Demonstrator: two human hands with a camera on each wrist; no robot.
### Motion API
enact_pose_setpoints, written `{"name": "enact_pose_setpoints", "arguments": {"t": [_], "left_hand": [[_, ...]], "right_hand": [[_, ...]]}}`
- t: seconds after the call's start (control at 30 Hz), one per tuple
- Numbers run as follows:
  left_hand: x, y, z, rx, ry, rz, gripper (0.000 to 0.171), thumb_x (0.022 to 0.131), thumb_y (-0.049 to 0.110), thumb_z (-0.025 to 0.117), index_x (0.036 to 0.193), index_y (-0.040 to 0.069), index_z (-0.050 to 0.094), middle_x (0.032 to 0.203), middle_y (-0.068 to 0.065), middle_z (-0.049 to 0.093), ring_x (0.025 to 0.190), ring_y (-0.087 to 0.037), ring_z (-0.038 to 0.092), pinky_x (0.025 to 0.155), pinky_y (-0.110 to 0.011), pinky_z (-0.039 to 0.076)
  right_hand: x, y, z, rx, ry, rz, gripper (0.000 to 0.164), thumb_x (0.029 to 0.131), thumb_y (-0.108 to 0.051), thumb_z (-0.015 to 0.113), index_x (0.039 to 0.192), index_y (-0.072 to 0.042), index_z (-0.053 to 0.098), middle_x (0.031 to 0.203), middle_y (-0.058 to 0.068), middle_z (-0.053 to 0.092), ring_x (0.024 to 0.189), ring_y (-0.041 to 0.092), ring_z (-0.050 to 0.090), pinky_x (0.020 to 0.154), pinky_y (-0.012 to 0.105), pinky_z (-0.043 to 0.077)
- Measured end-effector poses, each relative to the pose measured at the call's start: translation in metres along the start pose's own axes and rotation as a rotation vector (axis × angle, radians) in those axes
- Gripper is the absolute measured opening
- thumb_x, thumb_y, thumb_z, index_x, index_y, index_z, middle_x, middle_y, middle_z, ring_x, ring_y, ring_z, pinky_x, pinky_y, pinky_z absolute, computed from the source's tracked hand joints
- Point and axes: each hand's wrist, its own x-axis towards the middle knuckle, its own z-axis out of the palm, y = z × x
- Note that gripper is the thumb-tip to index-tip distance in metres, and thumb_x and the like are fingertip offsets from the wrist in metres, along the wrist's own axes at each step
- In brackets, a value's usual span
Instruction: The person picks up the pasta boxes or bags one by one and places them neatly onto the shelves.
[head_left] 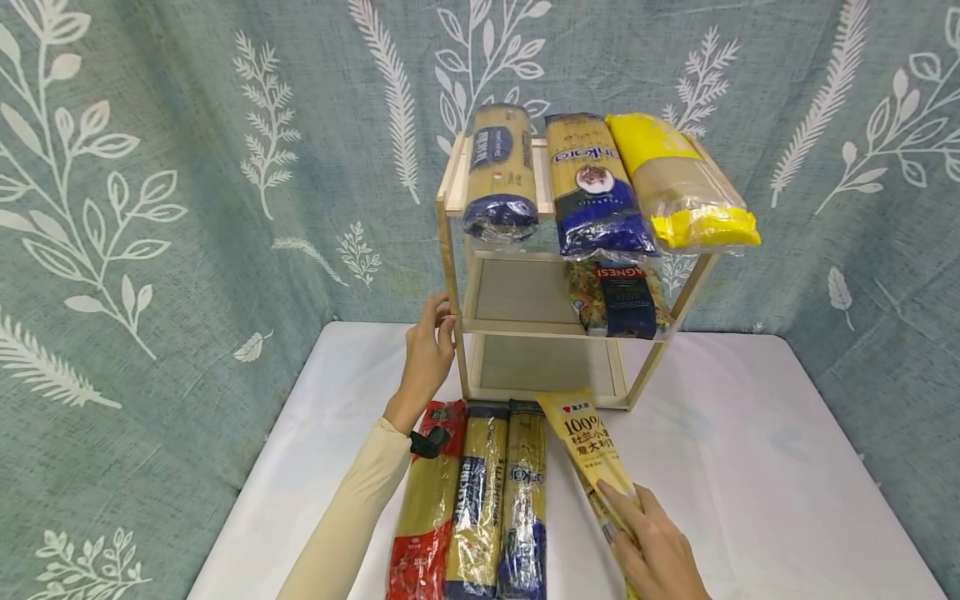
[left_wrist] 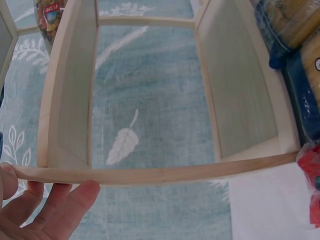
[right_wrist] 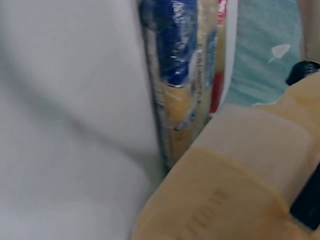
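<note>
The head view shows a wooden rack [head_left: 525,330] on a white table [head_left: 765,483]. Three packs sit on its top shelf: a round pack [head_left: 501,162], a blue bag [head_left: 596,179] and a yellow-ended bag [head_left: 686,179]. One dark-label bag [head_left: 621,296] sits on the shelf below. Three more lie side by side in front: a red pack [head_left: 427,500], a spaghetti pack [head_left: 477,492] and a blue-ended pack [head_left: 525,483]. The right hand [head_left: 652,542] has its fingers closed round a yellow pack [head_left: 588,442], just beside those three; I cannot tell if it touches the table. The left hand [head_left: 431,342] has its thumb and fingers bent round the rack's side post. So four packs are up and four are not, eight in all, and the job looks about half done
</note>
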Motion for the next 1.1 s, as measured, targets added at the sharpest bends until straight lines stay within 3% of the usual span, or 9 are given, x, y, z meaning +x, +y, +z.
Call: {"name": "enact_pose_setpoints", "arguments": {"t": [0.23,0.67,0.87,1.1], "left_hand": [[0.000,0.000,0.000,-0.005,-0.004,-0.014,0.034,0.099,0.008,0.046,0.132,-0.002,0.044,0.109,-0.025,0.063,0.068,-0.031,0.065,0.057,-0.036,0.056],[-0.001,-0.001,0.001,0.004,-0.005,-0.020,0.033,0.099,0.006,0.047,0.131,-0.002,0.044,0.108,-0.024,0.063,0.063,-0.031,0.065,0.057,-0.038,0.056],[0.000,0.000,0.001,0.007,-0.001,-0.011,0.033,0.099,0.006,0.048,0.131,-0.002,0.044,0.108,-0.024,0.063,0.063,-0.031,0.065,0.056,-0.039,0.056],[0.000,-0.001,0.001,0.014,-0.001,-0.018,0.033,0.099,0.007,0.047,0.131,-0.002,0.044,0.109,-0.024,0.063,0.064,-0.031,0.065,0.057,-0.039,0.056]], "right_hand": [[0.001,-0.014,-0.014,-0.011,-0.026,0.026,0.060,0.072,0.010,0.059,0.125,-0.016,0.064,0.115,0.015,0.056,0.074,0.012,0.051,0.055,0.022,0.045],[0.000,-0.026,-0.030,0.019,0.054,-0.133,0.065,0.067,0.013,0.061,0.125,-0.016,0.064,0.112,0.011,0.057,0.071,0.009,0.051,0.049,0.018,0.039],[0.000,-0.036,-0.039,0.009,0.061,-0.157,0.067,0.067,0.014,0.062,0.125,-0.019,0.064,0.112,0.010,0.057,0.070,0.005,0.046,0.047,0.018,0.033],[0.001,-0.044,-0.047,0.018,0.039,-0.149,0.069,0.068,0.014,0.061,0.127,-0.022,0.063,0.113,0.009,0.056,0.071,0.007,0.047,0.047,0.017,0.035]]}}
